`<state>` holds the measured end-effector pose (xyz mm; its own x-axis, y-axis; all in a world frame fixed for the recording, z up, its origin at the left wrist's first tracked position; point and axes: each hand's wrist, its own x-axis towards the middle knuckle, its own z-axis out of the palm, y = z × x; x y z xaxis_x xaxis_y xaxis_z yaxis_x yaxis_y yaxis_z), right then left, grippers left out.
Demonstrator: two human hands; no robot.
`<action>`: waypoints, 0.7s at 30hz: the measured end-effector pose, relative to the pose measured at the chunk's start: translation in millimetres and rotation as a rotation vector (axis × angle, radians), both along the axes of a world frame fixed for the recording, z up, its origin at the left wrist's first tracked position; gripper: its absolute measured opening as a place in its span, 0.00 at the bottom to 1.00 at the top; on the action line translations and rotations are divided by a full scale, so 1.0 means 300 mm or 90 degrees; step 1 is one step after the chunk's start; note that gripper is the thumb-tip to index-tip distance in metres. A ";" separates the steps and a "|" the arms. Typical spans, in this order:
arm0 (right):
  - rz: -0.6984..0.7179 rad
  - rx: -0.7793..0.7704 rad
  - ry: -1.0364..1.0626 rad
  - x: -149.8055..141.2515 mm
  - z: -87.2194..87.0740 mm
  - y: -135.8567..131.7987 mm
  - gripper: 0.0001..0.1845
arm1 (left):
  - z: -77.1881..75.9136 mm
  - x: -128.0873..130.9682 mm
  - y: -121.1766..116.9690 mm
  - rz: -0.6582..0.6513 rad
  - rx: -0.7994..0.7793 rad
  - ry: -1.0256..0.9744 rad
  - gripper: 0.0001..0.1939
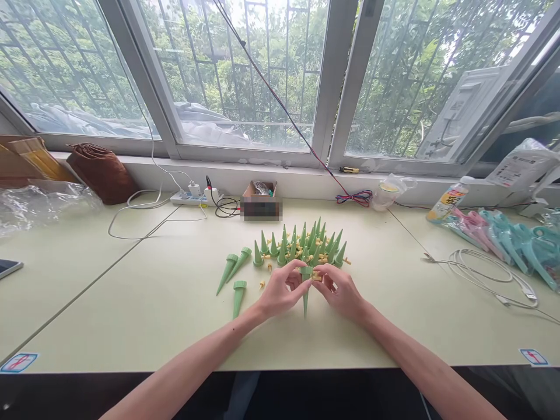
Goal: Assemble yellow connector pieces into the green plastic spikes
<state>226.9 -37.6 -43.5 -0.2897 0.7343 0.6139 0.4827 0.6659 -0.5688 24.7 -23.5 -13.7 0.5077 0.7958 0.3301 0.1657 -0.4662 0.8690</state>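
Note:
My left hand (286, 286) is closed round the capped top of a green plant watering spike (305, 303), its point hanging down over the table. Pinched in the fingers of my right hand (339, 286) is a small yellow valve (316, 277), held against the spike's side just below the cap. Whether it sits in a hole there cannot be made out. Behind my hands stands a cluster of green spikes (282, 252), points up, with yellow valves among them. Left of my hands lie three more spikes (238, 296), near a loose yellow valve (262, 284).
A small open box (261, 201) stands at the back by a power strip (192, 197) with trailing cables. To the right are a coiled white cable (485, 277), a bottle (447, 200) and bagged pink and teal items (503, 236). A phone (9, 268) lies far left.

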 end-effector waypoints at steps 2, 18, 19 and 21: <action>-0.004 0.013 -0.021 0.002 0.001 0.001 0.08 | 0.003 0.000 -0.001 -0.001 -0.012 0.001 0.14; -0.029 0.088 -0.101 0.003 -0.010 0.004 0.09 | 0.013 0.001 -0.003 0.002 -0.026 0.012 0.16; -0.029 0.086 -0.101 0.003 -0.010 0.005 0.09 | 0.013 0.001 -0.003 0.002 -0.024 0.013 0.16; -0.028 0.082 -0.101 0.003 -0.011 0.004 0.09 | 0.014 0.001 -0.003 0.001 -0.024 0.013 0.16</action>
